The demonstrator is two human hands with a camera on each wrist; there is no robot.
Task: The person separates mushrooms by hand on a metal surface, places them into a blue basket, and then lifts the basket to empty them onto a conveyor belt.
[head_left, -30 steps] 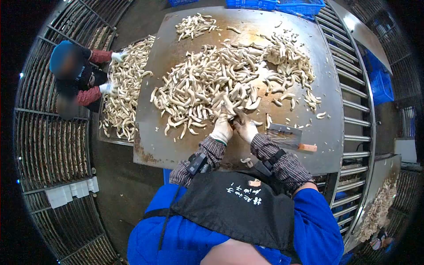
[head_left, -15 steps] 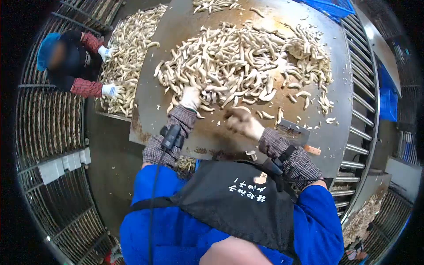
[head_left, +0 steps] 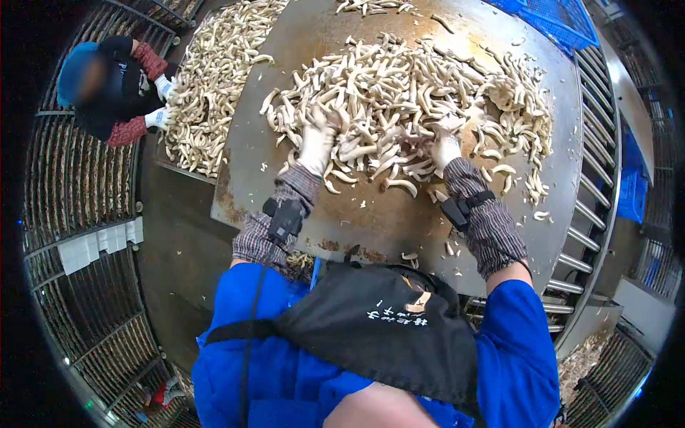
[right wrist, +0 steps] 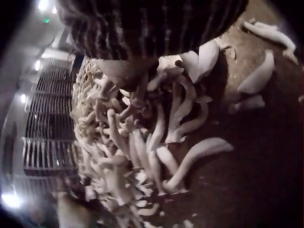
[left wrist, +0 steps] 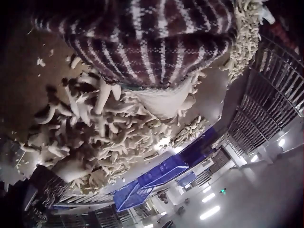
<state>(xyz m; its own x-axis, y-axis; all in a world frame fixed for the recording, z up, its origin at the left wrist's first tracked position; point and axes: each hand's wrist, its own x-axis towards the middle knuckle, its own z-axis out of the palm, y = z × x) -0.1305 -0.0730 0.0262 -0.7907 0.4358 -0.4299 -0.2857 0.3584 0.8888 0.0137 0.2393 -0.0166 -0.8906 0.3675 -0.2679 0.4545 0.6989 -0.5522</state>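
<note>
A large pile of pale, long-stemmed mushrooms (head_left: 389, 93) lies on the metal table (head_left: 342, 228). My gloved left hand (head_left: 315, 146) rests at the pile's near left side, its fingers blurred among the mushrooms. Over at the near right side, my gloved right hand (head_left: 445, 146) reaches its fingers into the pile, with the fingertips partly hidden. Between the hands, a single curved mushroom (head_left: 401, 186) lies at the pile's front edge. The left wrist view shows the white glove (left wrist: 166, 102) against the pile; in the right wrist view, mushrooms (right wrist: 161, 123) spread below the cuff.
Across on the left, a person (head_left: 107, 85) in white gloves works at a tray heaped with mushrooms (head_left: 221, 78). A roller conveyor (head_left: 596, 143) runs along the table's right side. Blue crates (head_left: 556, 21) stand at the far right corner. Small scraps (head_left: 410, 257) lie near the front edge.
My hands were together at the pile's front, then parted; the left went left, and the right moved forward into the pile's right side. The cleaver seen earlier is now hidden near my right sleeve.
</note>
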